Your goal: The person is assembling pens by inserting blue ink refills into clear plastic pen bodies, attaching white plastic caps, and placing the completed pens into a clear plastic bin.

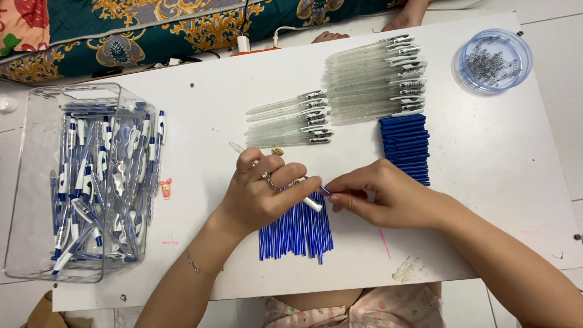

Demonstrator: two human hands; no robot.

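My left hand [264,191] grips a clear pen barrel [238,147] that lies slanted across the white table [498,182]. My right hand [379,194] pinches the end of a thin blue refill [326,191] at the barrel's lower open end. Under both hands lies a fanned row of blue refills [296,234]. Further back sit two rows of clear pen barrels, a small row [291,121] and a larger row [376,79]. A stack of dark blue pen parts [405,146] lies right of centre.
A clear plastic bin [76,182] with several finished blue-and-white pens stands at the left. A round blue tub [492,61] of small metal springs sits at the back right. A tiny pink figure [165,188] lies beside the bin. Patterned fabric lies beyond the table.
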